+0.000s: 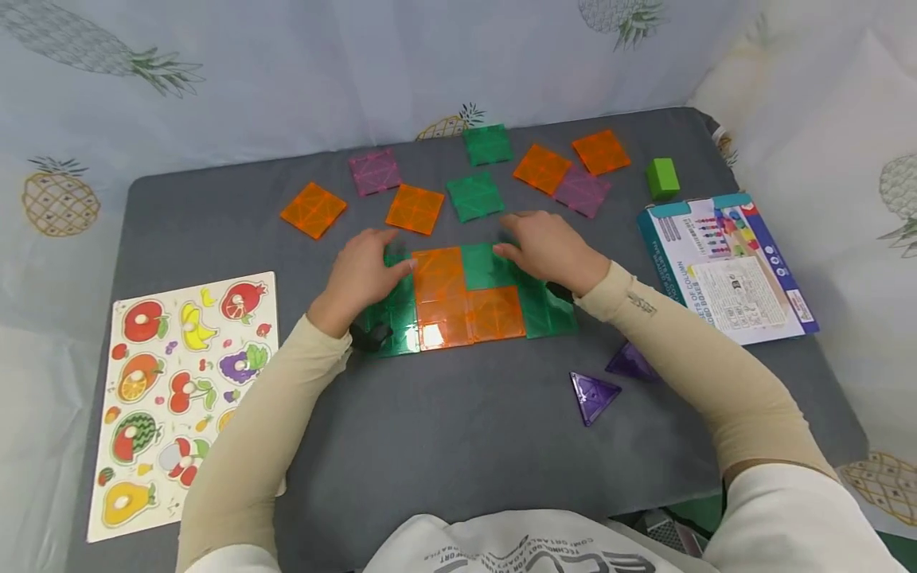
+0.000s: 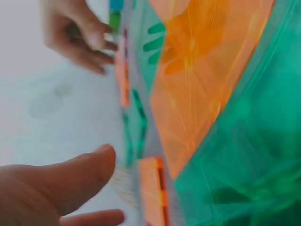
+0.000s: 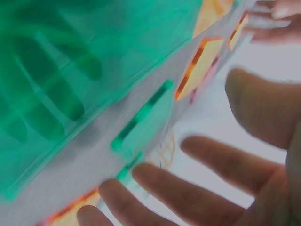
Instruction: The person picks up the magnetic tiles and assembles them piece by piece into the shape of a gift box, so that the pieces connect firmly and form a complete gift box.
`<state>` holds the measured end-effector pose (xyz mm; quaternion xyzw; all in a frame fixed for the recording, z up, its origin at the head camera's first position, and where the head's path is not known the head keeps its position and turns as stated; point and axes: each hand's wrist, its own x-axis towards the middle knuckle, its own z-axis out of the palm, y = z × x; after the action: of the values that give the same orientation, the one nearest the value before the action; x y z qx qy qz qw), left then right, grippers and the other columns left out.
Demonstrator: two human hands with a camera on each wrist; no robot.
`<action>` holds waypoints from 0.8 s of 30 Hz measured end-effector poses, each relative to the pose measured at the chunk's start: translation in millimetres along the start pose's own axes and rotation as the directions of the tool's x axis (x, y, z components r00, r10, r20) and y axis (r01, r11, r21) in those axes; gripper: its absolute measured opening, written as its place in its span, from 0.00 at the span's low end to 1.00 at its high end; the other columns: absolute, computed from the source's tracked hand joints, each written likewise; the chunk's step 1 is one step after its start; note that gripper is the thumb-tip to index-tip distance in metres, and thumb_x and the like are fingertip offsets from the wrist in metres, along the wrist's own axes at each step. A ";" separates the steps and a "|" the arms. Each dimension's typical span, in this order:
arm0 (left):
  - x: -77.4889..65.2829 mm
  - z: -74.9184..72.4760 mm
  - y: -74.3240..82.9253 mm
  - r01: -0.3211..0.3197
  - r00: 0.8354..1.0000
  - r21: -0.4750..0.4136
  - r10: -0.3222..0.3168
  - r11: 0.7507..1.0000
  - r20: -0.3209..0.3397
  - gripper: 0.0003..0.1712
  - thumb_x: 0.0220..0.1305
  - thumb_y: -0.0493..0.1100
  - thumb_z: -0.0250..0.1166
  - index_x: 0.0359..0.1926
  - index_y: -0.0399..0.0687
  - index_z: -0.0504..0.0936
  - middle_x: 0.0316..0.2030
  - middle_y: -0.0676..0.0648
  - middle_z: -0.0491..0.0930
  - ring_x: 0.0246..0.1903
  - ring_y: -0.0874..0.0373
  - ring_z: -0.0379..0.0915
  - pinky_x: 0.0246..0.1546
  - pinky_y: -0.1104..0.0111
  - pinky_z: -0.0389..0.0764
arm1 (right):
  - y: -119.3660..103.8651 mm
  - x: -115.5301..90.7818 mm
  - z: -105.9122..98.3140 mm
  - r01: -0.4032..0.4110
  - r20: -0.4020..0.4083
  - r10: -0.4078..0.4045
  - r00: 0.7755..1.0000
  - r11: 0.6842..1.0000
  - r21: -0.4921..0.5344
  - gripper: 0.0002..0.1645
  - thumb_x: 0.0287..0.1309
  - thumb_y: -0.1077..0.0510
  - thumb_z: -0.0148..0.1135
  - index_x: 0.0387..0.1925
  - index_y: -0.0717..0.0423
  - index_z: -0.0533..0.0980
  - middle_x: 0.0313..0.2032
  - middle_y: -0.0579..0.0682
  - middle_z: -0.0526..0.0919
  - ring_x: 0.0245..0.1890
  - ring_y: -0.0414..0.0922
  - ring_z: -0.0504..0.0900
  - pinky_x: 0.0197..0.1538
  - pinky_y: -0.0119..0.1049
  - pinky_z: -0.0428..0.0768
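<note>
A flat block of translucent square tiles lies mid-table, with green tiles [image 1: 402, 322] at its left, orange tiles [image 1: 440, 298] in the middle and green tiles [image 1: 548, 310] at its right. My left hand [image 1: 365, 274] hovers over the block's left end, thumb pointing inward, holding nothing. Over the upper right part is my right hand [image 1: 548, 247]; the right wrist view shows its fingers [image 3: 207, 188] spread and relaxed, nothing in them. In the left wrist view, the left thumb [image 2: 80, 176] stands apart from the tiles. Each hand hides part of the block.
Loose orange, green and purple tiles, such as a green tile [image 1: 475, 196], lie behind the block. A fruit puzzle board [image 1: 100, 446] is at left. At right are a printed box [image 1: 738, 278] and a green block [image 1: 662, 179]. A purple triangle tile [image 1: 594, 396] lies nearer.
</note>
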<state>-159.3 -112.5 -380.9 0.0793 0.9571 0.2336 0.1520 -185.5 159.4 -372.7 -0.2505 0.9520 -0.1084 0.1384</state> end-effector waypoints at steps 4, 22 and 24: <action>40.6 -0.4 -0.6 0.087 0.996 -0.007 -0.087 0.996 -0.005 0.43 0.63 0.58 0.62 0.71 0.40 0.61 0.68 0.33 0.57 0.64 0.36 0.57 0.63 0.48 0.65 | -9.7 39.5 -1.5 -0.068 0.048 0.066 0.997 0.997 0.033 0.39 0.68 0.44 0.53 0.71 0.61 0.58 0.65 0.64 0.68 0.62 0.60 0.71 0.61 0.54 0.72; 105.2 -8.5 27.0 0.083 0.985 0.156 -0.105 0.984 0.136 0.53 0.57 0.53 0.69 0.73 0.40 0.48 0.67 0.33 0.53 0.66 0.37 0.50 0.66 0.47 0.59 | 7.2 96.4 -5.8 -0.129 0.128 0.124 0.984 0.991 0.028 0.49 0.62 0.48 0.61 0.73 0.59 0.46 0.61 0.66 0.71 0.57 0.62 0.73 0.59 0.53 0.73; 105.1 -12.9 23.4 -0.014 0.981 0.164 -0.018 0.986 0.194 0.51 0.55 0.50 0.71 0.71 0.41 0.51 0.67 0.34 0.55 0.65 0.37 0.51 0.65 0.46 0.60 | 16.4 90.8 -9.6 -0.050 0.162 0.037 0.986 0.996 0.076 0.50 0.60 0.52 0.63 0.74 0.57 0.45 0.63 0.65 0.69 0.58 0.60 0.72 0.59 0.53 0.72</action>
<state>-260.5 -74.0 -385.7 0.1132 0.9537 0.1445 0.2383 -271.8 128.6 -387.2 -0.2319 0.9379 -0.1230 0.2268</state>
